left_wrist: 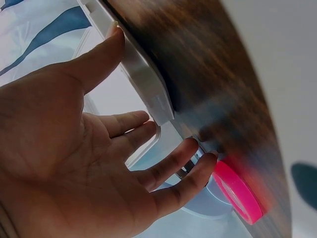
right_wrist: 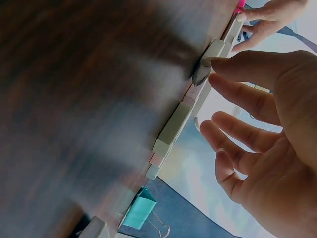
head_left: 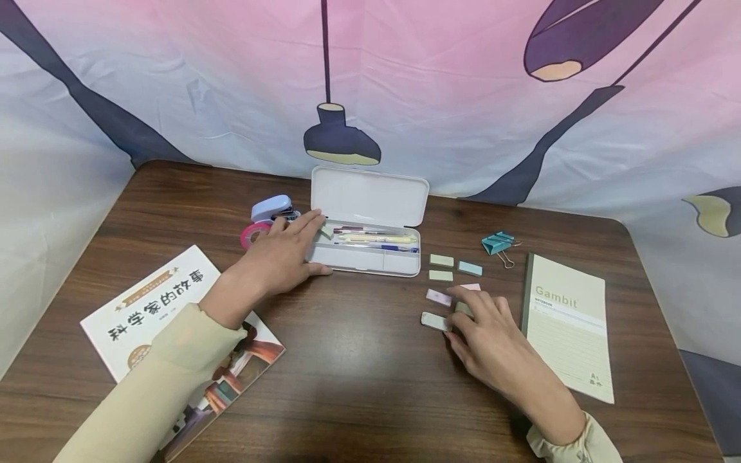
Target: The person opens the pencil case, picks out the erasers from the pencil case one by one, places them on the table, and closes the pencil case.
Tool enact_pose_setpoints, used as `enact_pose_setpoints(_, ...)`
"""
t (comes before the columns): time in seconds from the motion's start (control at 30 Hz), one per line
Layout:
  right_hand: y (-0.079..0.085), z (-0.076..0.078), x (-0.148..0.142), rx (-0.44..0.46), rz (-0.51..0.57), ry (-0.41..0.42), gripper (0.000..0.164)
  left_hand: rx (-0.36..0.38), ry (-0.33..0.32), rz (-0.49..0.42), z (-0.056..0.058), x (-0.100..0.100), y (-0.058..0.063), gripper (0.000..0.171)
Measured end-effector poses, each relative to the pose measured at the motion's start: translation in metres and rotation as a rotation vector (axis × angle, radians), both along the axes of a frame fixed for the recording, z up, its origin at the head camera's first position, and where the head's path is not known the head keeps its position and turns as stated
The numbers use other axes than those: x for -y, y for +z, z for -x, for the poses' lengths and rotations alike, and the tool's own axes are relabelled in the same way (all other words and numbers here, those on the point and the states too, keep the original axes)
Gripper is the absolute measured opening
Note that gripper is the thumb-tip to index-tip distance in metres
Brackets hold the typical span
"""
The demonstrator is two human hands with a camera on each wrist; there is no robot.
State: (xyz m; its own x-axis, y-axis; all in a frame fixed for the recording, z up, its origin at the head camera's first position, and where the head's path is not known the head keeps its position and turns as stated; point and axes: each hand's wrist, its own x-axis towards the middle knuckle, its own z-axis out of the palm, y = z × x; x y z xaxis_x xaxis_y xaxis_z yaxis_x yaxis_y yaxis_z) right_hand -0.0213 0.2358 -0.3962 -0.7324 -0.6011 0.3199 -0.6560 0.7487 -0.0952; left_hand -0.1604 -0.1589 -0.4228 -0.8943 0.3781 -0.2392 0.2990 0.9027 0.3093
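Storybook [head_left: 152,308], at 8 o'clock on the wooden table [head_left: 359,360], partly under the cream sleeve [head_left: 168,379] of the left arm. Pink tape roll [head_left: 252,234] and pale blue stapler [head_left: 271,208], at 11 o'clock, just beside the left hand [head_left: 283,257].

Left hand: relaxed, fingers straight, lying flat against the left end of the white pencil case [head_left: 366,254], thumb along its front wall, apparently steadying it; it grips nothing.

Pencil case: at 12 o'clock, lid raised toward the cloth backdrop [head_left: 440,90], pens lying lengthwise in the tray.

Erasers [head_left: 442,260], small blocks in green, blue and pink: scattered at 2 o'clock from the table's centre, between the case and the notebook [head_left: 567,325], each lying flat and apart.

Right hand [head_left: 492,341]: fingers bent down over the nearest pieces, thumb and forefinger pinching the white eraser [head_left: 435,321] at its end, as the wrist view confirms.

Teal binder clips [head_left: 498,243]: beyond the notebook's top corner.
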Motion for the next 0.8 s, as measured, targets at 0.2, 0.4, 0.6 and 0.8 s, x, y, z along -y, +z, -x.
enact_pose_setpoints(0.2,0.000,-0.001,0.002,0.010,0.003,-0.008,0.029,-0.001,0.004,-0.008,-0.002,-0.001,0.002,0.108)
enact_pose_setpoints(0.4,0.002,-0.002,0.003,0.023,-0.001,-0.024,0.027,0.009,0.004,-0.006,-0.010,-0.007,0.022,0.105)
enact_pose_setpoints(0.6,0.008,-0.002,0.004,0.119,-0.011,-0.078,0.022,0.014,0.004,-0.005,-0.014,-0.009,0.031,0.101)
enact_pose_setpoints(0.8,0.017,0.006,0.011,0.217,0.086,-0.114,0.017,0.019,-0.004,0.015,-0.016,-0.012,0.038,0.101)
